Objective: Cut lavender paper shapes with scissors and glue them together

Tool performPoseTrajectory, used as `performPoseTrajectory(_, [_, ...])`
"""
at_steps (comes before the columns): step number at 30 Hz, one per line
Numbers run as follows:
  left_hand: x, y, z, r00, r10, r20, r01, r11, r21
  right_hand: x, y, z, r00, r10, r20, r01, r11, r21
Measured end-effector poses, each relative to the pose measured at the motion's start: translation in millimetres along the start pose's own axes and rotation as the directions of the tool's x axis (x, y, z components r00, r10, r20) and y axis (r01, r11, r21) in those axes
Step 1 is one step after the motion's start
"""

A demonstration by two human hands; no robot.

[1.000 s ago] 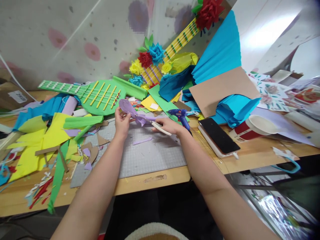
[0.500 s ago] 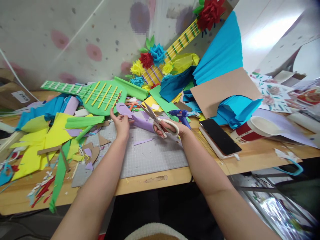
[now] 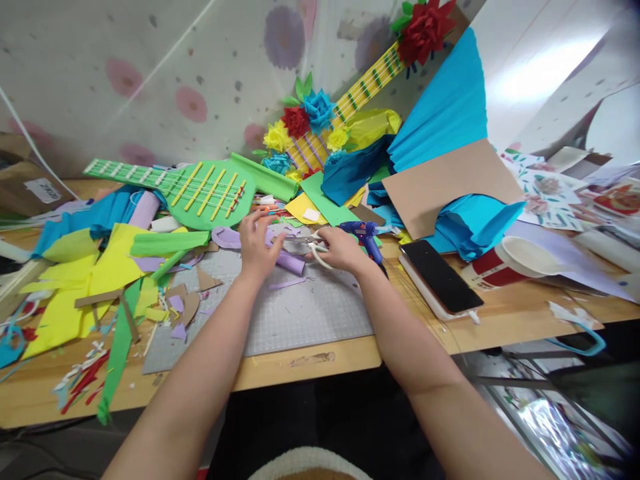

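My right hand (image 3: 341, 248) grips a pair of scissors (image 3: 318, 254) by the pale handles. Their blades point left, lie nearly flat and look closed or almost so. My left hand (image 3: 257, 245) is over the purple paper (image 3: 292, 263), its thumb and fingers apart. Whether its fingertips touch the paper or the blade tips is hard to tell. The purple paper is partly rolled at its right end and curls out on the left side of my hand. Beneath lies a grey cutting mat (image 3: 305, 320) with a thin purple scrap (image 3: 286, 284).
Behind my left hand lies a green paper guitar (image 3: 207, 193); a yellow one (image 3: 367, 80) with paper flowers leans on the wall. A blue glue gun (image 3: 367, 235), phone (image 3: 441, 275) and paper cup (image 3: 515, 260) stand rightward. Yellow paper (image 3: 107, 273) and scraps cover the left.
The scissors have swung down and left, from open blades pointing up to nearly flat. My left hand has moved right and its fingers have spread from the purple paper, which has shifted.
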State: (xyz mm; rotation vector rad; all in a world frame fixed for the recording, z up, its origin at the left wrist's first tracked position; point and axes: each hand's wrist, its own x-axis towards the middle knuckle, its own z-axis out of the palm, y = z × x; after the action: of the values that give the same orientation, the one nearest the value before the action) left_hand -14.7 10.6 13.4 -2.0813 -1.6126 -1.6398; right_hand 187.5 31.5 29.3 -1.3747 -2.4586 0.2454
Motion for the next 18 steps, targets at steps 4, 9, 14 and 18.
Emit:
performPoseTrajectory(4, [-4,2,9.8,0.994,0.036,0.101,-0.036,0.999,-0.004,0,0,0,0.999,-0.041,0.011,0.041,0.999,-0.019])
performPoseTrajectory(9, [-5,1,9.0,0.999,-0.046,0.012,0.047,0.998,-0.033,0,1,1,0.997,-0.079,0.011,0.079,0.997,-0.017])
performPoseTrajectory(14, [1,-15,2.5,0.934,-0.317,-0.167,0.292,0.943,-0.158,1,3,1,0.998,-0.06,0.03,0.061,0.997,-0.038])
performPoseTrajectory(18, [19,-29,-12.3,0.824,-0.525,-0.213,0.382,0.792,-0.476,1,5,1,1.0,-0.015,0.015,0.015,0.999,-0.033])
